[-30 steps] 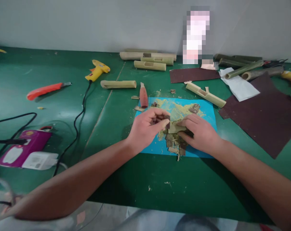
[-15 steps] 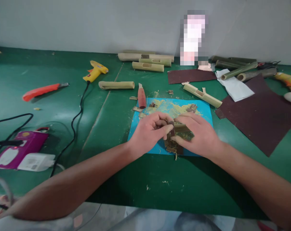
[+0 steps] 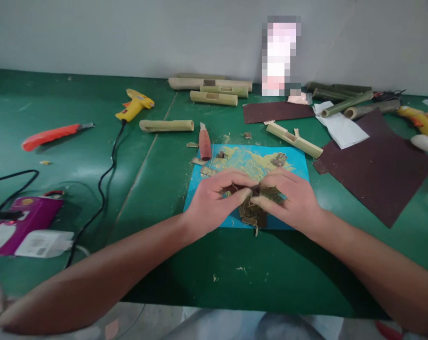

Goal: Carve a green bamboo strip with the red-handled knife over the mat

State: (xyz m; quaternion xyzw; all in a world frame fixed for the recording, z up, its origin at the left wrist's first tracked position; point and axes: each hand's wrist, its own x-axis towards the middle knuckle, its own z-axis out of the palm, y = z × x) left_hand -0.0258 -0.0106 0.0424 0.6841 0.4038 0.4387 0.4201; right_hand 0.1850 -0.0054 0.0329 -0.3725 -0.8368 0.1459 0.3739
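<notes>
My left hand [image 3: 214,200] and my right hand [image 3: 292,198] meet over a blue mat [image 3: 299,165] on the green table. Both are curled in a pinch around a small bamboo piece [image 3: 269,191] between the fingertips. A heap of bamboo chips [image 3: 252,215] lies just under the hands, and yellowish sawdust [image 3: 249,160] covers the mat's far half. A red-handled knife [image 3: 204,141] lies at the mat's far left corner.
Cut bamboo tubes [image 3: 166,125] [image 3: 294,140] [image 3: 214,97] lie beyond the mat. Dark sandpaper sheets [image 3: 377,165] and white paper [image 3: 339,126] sit right. A yellow glue gun [image 3: 132,106] with black cord, an orange cutter [image 3: 51,135] and a purple box [image 3: 22,224] are left.
The bamboo piece has sunk lower between my fingers and both hands have closed in over the chip heap. The view has shifted slightly right.
</notes>
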